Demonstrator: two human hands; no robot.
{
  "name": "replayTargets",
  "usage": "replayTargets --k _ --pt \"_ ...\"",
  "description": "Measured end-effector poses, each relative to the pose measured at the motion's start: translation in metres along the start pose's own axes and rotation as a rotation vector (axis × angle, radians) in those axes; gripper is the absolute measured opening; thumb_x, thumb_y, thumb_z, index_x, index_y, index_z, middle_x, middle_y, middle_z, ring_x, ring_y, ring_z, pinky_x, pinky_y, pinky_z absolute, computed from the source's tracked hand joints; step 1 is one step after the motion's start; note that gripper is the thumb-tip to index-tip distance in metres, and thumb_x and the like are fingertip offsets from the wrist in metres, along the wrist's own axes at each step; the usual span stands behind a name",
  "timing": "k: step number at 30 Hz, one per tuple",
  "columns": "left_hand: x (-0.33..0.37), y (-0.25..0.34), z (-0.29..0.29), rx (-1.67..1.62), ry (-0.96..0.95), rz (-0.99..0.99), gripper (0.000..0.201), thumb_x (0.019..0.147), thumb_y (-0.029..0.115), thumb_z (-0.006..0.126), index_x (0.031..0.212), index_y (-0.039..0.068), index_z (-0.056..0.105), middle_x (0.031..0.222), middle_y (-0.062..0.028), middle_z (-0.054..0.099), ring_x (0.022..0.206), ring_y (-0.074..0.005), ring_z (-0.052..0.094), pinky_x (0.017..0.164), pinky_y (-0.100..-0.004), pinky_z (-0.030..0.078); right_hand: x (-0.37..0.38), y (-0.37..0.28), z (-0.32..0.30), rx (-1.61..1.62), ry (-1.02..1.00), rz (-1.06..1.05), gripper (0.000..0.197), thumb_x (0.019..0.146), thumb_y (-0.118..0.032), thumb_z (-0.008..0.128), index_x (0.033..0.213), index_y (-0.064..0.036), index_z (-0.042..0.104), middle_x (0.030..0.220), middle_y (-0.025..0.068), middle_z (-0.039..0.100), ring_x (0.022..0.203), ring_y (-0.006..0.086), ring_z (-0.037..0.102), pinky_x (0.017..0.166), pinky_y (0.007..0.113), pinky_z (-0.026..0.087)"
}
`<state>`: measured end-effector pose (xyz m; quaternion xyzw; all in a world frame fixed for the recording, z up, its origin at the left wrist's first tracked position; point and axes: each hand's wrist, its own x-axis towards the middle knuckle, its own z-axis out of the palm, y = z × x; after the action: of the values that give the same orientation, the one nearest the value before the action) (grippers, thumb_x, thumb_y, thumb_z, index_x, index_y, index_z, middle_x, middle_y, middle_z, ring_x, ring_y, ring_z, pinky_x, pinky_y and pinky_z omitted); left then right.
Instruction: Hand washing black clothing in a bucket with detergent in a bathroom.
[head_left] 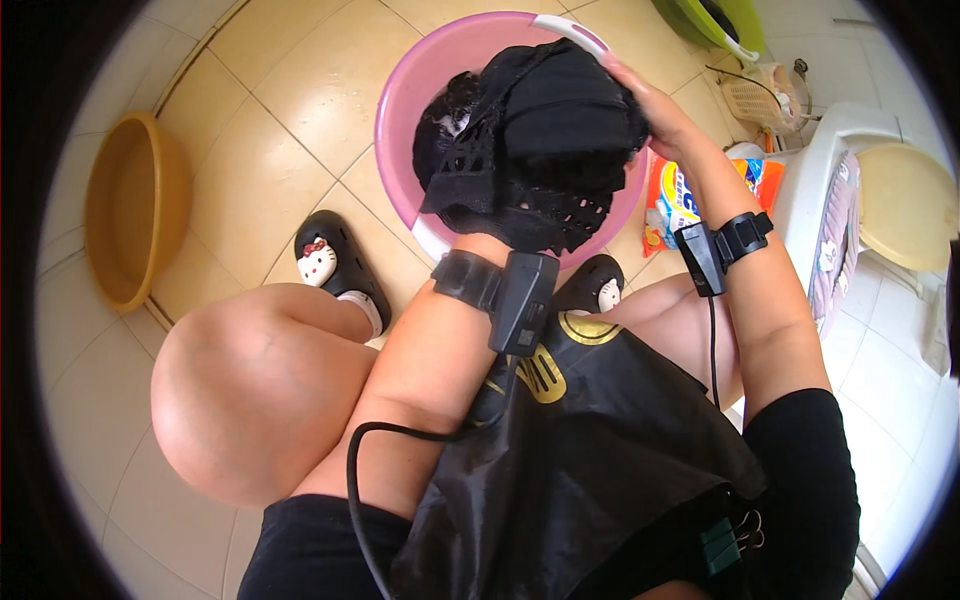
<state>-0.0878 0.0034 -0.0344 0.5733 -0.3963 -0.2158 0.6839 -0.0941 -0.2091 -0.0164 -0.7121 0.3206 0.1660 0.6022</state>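
A black garment with openwork lace trim (575, 120) is bunched up over a pink basin (400, 110) with white handles. My right hand (655, 112) grips its right side, the thumb along the edge and the other fingers mostly hidden behind the cloth. From below, my left wrist (482, 243) reaches under the garment's lower edge; cloth covers that hand, so its fingers do not show. More dark, wet cloth (440, 125) lies in the basin beside the raised part, with a little white foam on it.
Right of the basin stands an orange, white and blue detergent bag (675, 200). Farther back are a beige basket (755, 98) and a green basin (705, 25). A brown basin (130, 210) leans against the left wall. My black clogs (335, 265) are close to the pink basin.
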Motion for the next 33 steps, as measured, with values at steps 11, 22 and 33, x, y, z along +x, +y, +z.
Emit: replayTargets --k 11,22,33 --pt "-0.022 -0.02 0.006 -0.183 0.087 0.052 0.023 0.081 0.021 0.054 0.097 0.006 0.055 0.089 -0.0089 0.058 0.077 -0.0218 0.056 0.069 -0.0301 0.044 -0.005 -0.019 -0.028 0.603 -0.416 -0.54 0.074 0.073 -0.065 0.045 0.124 -0.0116 0.043 0.113 0.0149 0.053 0.099 0.0249 0.055 0.085 0.037 0.045" --pt "-0.042 -0.054 0.021 -0.415 0.178 0.109 0.024 0.082 0.027 0.052 0.092 0.005 0.055 0.084 -0.01 0.058 0.07 -0.0224 0.055 0.063 -0.0312 0.044 -0.035 -0.072 0.009 0.111 -0.039 -0.206 0.024 0.073 -0.021 0.065 0.084 0.0005 0.062 0.072 0.0073 0.063 0.061 0.0143 0.06 0.058 0.024 0.048" --pt "-0.067 -0.095 0.026 -0.717 0.254 0.194 0.027 0.083 0.032 0.05 0.087 0.005 0.055 0.078 -0.011 0.058 0.063 -0.0231 0.054 0.057 -0.0322 0.043 0.02 -0.068 0.038 -1.009 -0.164 -0.204 0.03 0.071 -0.027 0.063 0.076 0.0019 0.06 0.067 0.0081 0.055 0.063 0.0158 0.049 0.057 0.031 0.042"
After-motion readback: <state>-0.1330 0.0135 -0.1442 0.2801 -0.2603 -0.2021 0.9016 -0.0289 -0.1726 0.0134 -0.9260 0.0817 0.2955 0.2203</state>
